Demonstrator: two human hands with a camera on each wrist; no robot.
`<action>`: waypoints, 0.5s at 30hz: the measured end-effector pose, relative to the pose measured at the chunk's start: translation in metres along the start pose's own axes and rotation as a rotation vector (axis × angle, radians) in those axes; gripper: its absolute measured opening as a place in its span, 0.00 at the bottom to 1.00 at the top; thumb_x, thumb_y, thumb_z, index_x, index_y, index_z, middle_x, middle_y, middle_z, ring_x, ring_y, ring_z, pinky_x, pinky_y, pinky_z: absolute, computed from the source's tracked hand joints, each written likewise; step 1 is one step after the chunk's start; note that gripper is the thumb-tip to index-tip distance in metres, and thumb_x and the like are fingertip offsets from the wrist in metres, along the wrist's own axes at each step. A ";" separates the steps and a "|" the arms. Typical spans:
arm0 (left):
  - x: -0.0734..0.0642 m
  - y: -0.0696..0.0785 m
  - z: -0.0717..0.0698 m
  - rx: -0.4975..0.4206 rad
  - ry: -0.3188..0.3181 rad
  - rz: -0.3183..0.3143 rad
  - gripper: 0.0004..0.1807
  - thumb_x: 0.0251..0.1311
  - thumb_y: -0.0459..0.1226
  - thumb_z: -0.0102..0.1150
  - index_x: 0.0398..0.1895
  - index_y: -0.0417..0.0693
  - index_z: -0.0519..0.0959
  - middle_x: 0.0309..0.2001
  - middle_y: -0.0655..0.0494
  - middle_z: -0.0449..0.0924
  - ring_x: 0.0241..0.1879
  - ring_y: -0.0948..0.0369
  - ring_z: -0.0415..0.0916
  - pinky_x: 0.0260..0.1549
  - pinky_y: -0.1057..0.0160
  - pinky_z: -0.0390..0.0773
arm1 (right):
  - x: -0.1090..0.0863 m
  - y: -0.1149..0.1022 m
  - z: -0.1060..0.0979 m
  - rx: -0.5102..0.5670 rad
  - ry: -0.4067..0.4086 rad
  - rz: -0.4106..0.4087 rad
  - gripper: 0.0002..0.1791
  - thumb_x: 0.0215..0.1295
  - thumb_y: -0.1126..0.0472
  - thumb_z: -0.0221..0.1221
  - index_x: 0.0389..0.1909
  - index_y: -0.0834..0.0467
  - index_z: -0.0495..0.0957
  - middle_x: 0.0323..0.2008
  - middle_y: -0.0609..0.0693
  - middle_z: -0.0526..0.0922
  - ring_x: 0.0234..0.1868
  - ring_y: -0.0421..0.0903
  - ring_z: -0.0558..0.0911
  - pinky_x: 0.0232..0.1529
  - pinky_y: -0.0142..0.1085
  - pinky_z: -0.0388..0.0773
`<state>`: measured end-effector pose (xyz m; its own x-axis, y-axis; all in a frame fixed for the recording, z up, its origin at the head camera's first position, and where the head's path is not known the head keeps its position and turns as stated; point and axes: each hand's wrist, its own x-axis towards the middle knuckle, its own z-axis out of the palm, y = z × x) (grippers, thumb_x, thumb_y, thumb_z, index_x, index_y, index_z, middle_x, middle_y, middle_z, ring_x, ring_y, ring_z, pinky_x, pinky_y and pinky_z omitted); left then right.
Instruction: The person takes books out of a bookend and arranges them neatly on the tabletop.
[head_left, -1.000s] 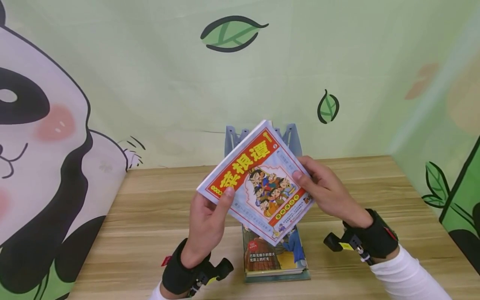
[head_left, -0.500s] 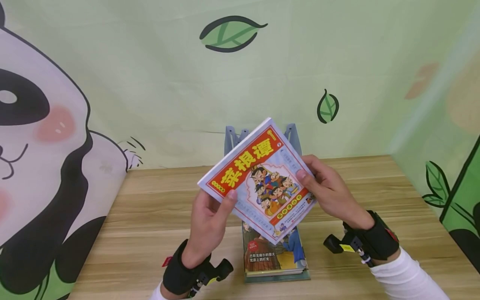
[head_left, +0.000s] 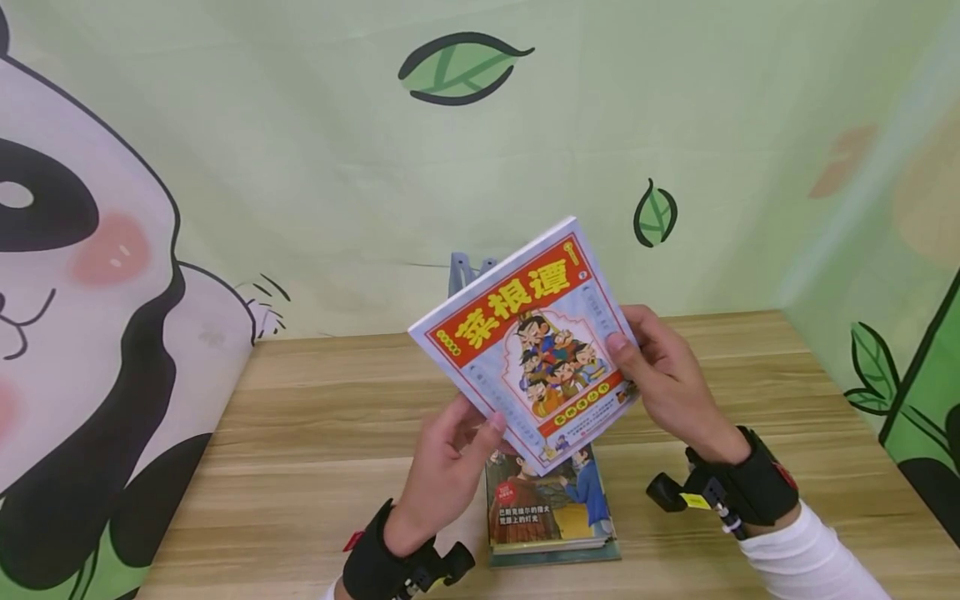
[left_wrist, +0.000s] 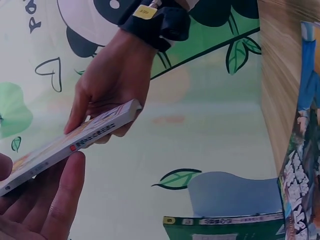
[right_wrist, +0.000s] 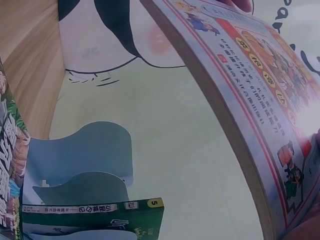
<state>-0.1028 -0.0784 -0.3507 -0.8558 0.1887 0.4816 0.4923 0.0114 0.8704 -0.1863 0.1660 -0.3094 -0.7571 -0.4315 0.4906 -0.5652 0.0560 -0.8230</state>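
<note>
Both hands hold up a thin square book (head_left: 540, 350), its pale blue cover bearing a red band, yellow characters and a cartoon group. The right hand (head_left: 667, 379) pinches its right corner, thumb on the cover and fingers behind. At the lower left edge, the left hand (head_left: 450, 467) has its thumb over the front; in the left wrist view its fingers (left_wrist: 65, 192) lie along the back. The book is tilted, its spine (left_wrist: 95, 134) showing there. Beneath it on the table lies a stack of books (head_left: 551, 512), partly hidden by the raised book.
Behind the held book stands a blue-grey book rack (head_left: 461, 271), mostly covered in the head view. In the right wrist view, a green book (right_wrist: 100, 220) sits in the rack (right_wrist: 85, 145). A wooden table (head_left: 315, 417) meets a printed cloth backdrop (head_left: 337, 167).
The book has moved up and to the right, turning slightly clockwise. The left hand has slid down and right along its lower edge. The right hand has shifted slightly right, keeping its grip.
</note>
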 end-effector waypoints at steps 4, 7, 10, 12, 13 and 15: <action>-0.002 -0.004 0.002 -0.008 -0.038 -0.014 0.21 0.73 0.29 0.45 0.67 0.38 0.67 0.54 0.35 0.80 0.43 0.50 0.86 0.34 0.55 0.86 | 0.000 0.000 -0.001 0.007 0.022 -0.014 0.14 0.76 0.69 0.44 0.57 0.63 0.71 0.35 0.42 0.84 0.28 0.40 0.83 0.26 0.33 0.79; -0.002 -0.006 0.002 -0.005 -0.037 -0.009 0.21 0.73 0.28 0.43 0.67 0.36 0.67 0.55 0.34 0.80 0.43 0.48 0.85 0.34 0.55 0.86 | 0.000 0.001 -0.001 0.003 0.031 -0.016 0.14 0.76 0.69 0.45 0.57 0.63 0.72 0.35 0.42 0.84 0.29 0.40 0.83 0.27 0.32 0.80; -0.001 -0.007 0.002 0.004 -0.015 -0.006 0.20 0.74 0.28 0.43 0.67 0.36 0.67 0.55 0.34 0.80 0.44 0.47 0.85 0.33 0.54 0.86 | -0.001 0.001 -0.002 -0.010 0.039 -0.013 0.14 0.76 0.69 0.45 0.57 0.63 0.72 0.36 0.41 0.84 0.30 0.40 0.83 0.28 0.32 0.80; -0.001 -0.007 0.001 0.003 -0.002 -0.003 0.20 0.74 0.28 0.43 0.67 0.36 0.68 0.54 0.33 0.80 0.44 0.46 0.85 0.33 0.54 0.86 | -0.002 0.001 -0.002 -0.019 0.050 -0.011 0.14 0.76 0.68 0.45 0.57 0.63 0.73 0.35 0.41 0.84 0.30 0.40 0.83 0.29 0.32 0.80; -0.001 -0.007 0.001 0.004 0.002 0.000 0.20 0.73 0.28 0.43 0.67 0.35 0.68 0.54 0.33 0.80 0.44 0.46 0.85 0.33 0.54 0.86 | -0.002 0.001 -0.002 -0.026 0.055 -0.009 0.15 0.76 0.68 0.44 0.57 0.63 0.73 0.35 0.41 0.84 0.30 0.40 0.83 0.29 0.32 0.80; 0.000 -0.007 0.000 0.008 0.007 0.006 0.20 0.73 0.28 0.43 0.66 0.35 0.68 0.54 0.33 0.80 0.43 0.47 0.85 0.32 0.55 0.86 | -0.002 0.001 -0.002 -0.039 0.068 -0.004 0.15 0.77 0.68 0.44 0.57 0.62 0.74 0.35 0.40 0.84 0.30 0.39 0.82 0.29 0.31 0.79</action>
<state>-0.1062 -0.0789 -0.3571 -0.8539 0.1817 0.4877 0.4987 0.0177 0.8666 -0.1856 0.1685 -0.3109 -0.7743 -0.3699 0.5135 -0.5799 0.0898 -0.8097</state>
